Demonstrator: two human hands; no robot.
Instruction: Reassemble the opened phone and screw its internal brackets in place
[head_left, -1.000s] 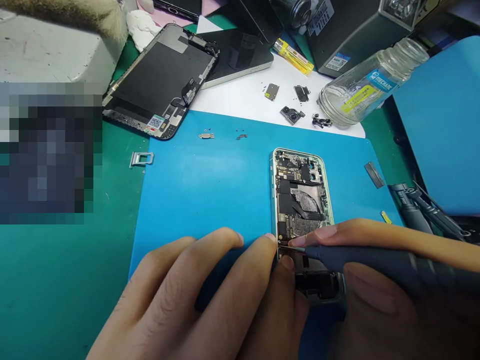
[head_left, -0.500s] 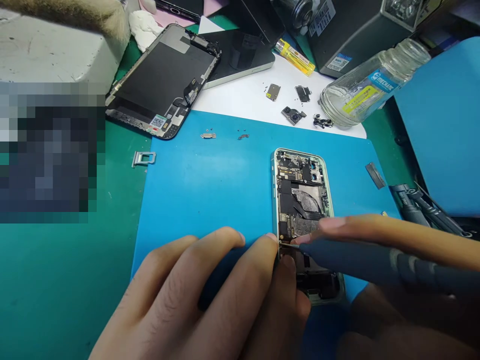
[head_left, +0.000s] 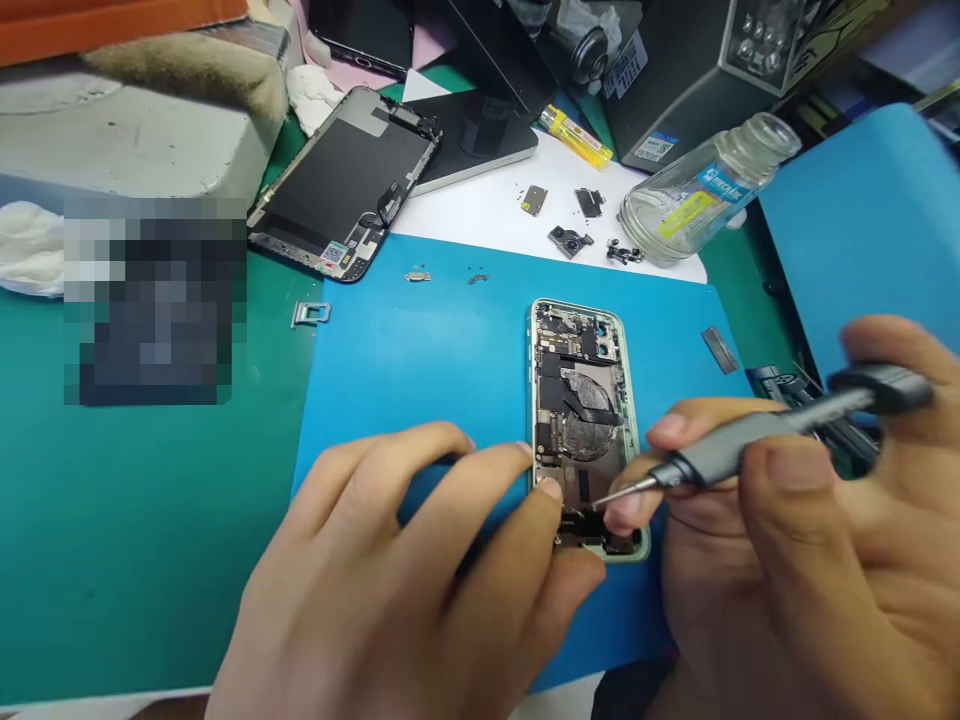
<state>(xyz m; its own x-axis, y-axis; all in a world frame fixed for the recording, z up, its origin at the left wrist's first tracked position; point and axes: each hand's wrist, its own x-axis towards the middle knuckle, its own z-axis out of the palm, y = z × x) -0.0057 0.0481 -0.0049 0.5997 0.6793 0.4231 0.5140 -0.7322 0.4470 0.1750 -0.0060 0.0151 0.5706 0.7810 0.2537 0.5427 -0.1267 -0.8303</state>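
Opened phone [head_left: 581, 400], pale green frame, back side down, lies upright on the blue mat [head_left: 420, 350], internals exposed. Left hand [head_left: 390, 590] rests on the mat just beside the phone's left edge; fingers spread and unclenched, fingertips touching the frame's lower left side, grasping nothing. Right hand [head_left: 810, 560] is closed around a grey screwdriver [head_left: 750, 440], held between thumb and fingers; the metal tip points into the lower part of the phone's interior, near the left fingertips.

Detached screen assembly [head_left: 349, 185] lies face down at the mat's upper left, partly on the green work surface [head_left: 112, 520]. SIM tray [head_left: 310, 314] sits on the green surface just beside the mat's left edge. Small metal brackets [head_left: 417, 275] lie on the mat's top edge. Camera module [head_left: 568, 241] and loose shields lie on a white sheet [head_left: 480, 205] behind the mat. Clear glass bottle [head_left: 697, 195] lies tilted at the sheet's right end. Yellow lighter [head_left: 574, 137] lies further back.
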